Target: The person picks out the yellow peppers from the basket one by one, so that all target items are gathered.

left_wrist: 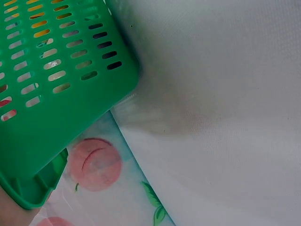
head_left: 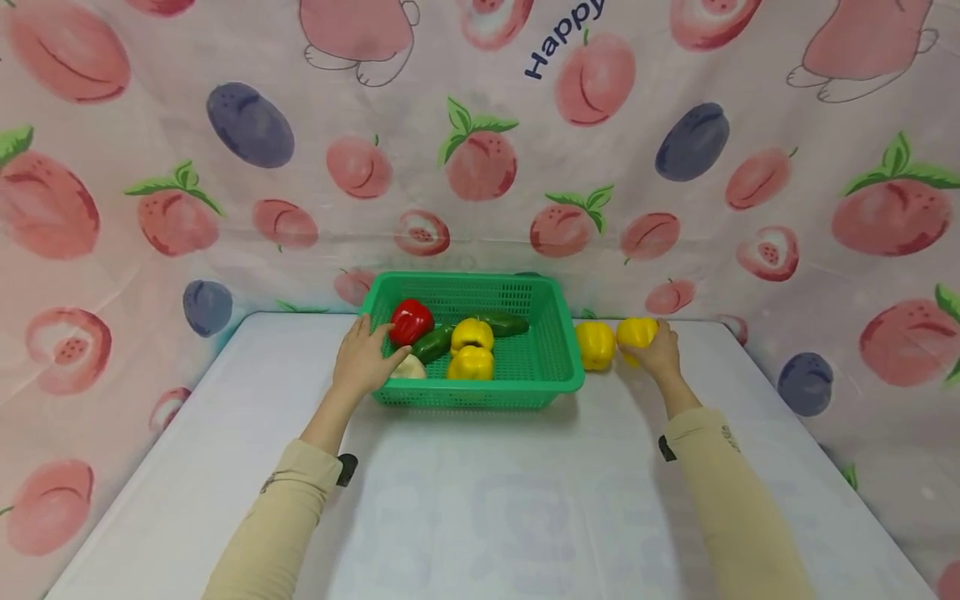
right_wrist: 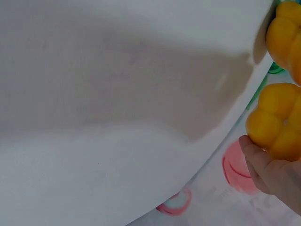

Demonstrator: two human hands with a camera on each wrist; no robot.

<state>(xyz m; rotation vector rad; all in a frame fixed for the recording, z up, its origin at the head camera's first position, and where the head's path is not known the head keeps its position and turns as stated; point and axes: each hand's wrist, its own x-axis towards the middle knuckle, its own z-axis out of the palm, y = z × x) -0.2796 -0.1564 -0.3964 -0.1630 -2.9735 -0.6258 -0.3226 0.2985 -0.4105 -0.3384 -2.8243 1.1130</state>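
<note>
My left hand (head_left: 362,357) rests at the left rim of a green plastic basket (head_left: 558,333), its fingers spread and the thumb reaching inside. Close to those fingers lies a red bell pepper (head_left: 412,321). Two yellow bell peppers (head_left: 472,364), green cucumbers (head_left: 504,324) and a pale round vegetable (head_left: 409,367) are also in the basket. With my right hand (head_left: 662,352) I grip another yellow bell pepper (right_wrist: 277,122) right of the basket. A separate yellow bell pepper (head_left: 596,346) stands between it and the basket wall. The left fingertips are out of the left wrist view.
The basket stands near the back edge of a white-covered table (head_left: 480,500). Behind it hangs a pink fruit-print cloth (head_left: 420,108). The table's back edge runs just beyond the yellow peppers on the right.
</note>
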